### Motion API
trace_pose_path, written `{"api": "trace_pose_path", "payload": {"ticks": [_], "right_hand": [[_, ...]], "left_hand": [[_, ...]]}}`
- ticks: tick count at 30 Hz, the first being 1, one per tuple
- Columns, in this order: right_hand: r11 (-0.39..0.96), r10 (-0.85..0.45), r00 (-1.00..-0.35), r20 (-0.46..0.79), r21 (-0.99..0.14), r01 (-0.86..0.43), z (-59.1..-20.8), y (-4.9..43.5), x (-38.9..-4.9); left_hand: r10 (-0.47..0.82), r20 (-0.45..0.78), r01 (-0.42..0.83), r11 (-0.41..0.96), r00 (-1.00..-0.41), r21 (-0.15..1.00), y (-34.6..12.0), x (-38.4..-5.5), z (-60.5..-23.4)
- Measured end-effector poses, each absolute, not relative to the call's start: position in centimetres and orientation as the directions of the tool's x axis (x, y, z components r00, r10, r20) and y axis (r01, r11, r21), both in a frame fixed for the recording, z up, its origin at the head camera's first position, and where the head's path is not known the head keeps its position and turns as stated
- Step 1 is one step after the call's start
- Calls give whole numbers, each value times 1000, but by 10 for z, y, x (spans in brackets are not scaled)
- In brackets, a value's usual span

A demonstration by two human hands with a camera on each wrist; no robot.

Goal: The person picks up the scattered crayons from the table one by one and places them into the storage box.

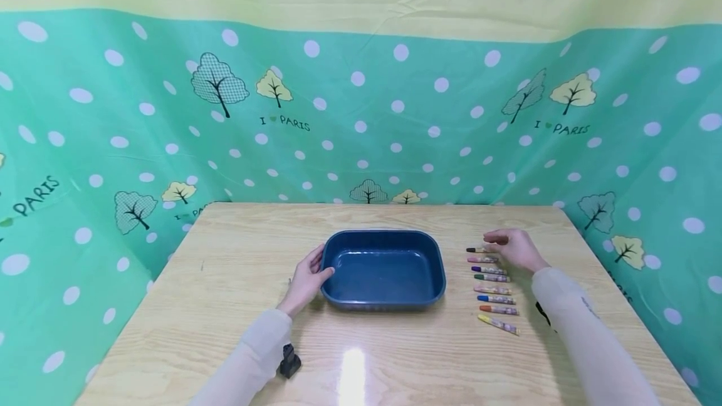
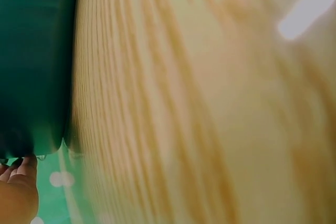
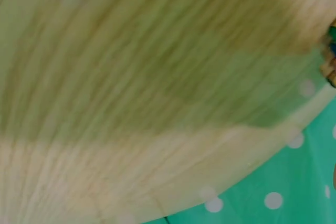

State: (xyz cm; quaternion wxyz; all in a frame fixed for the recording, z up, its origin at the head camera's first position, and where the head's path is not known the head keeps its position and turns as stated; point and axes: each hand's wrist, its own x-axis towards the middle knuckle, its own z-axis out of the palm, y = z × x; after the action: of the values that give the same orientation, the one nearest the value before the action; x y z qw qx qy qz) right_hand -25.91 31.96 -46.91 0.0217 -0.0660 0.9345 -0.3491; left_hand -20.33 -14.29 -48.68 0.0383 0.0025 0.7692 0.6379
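A dark blue rectangular basin stands in the middle of the wooden table. My left hand holds its left wall, thumb over the rim and fingers along the outside. In the left wrist view that hand touches the basin's dark side. To the right lies a column of several crayons with printed wrappers. At its far end is the black crayon, its right end partly covered by my right hand, whose thumb and fingers look slightly apart. In the right wrist view the fingers are hardly seen.
Below the black crayon come a purple crayon, a green crayon, a blue crayon, an orange crayon and a yellow crayon, among others. A green dotted curtain hangs behind the table.
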Motion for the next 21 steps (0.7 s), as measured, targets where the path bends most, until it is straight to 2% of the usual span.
{"api": "trace_pose_path", "payload": {"ticks": [9,16,21], "right_hand": [[685,-108,-990,-89,-729,-9,-483,319,-269],[694,-152,-986,-70,-718,-56,-490,319,-275],[691,-132,-989,-74,-722,-38,-492,320,-275]], "left_hand": [[17,-66,-62,181,-998,982,-142,-202,-487],[3,-51,-50,166,-999,985,-141,-202,-487],[20,-59,-55,161,-998,985,-140,-199,-480]]}}
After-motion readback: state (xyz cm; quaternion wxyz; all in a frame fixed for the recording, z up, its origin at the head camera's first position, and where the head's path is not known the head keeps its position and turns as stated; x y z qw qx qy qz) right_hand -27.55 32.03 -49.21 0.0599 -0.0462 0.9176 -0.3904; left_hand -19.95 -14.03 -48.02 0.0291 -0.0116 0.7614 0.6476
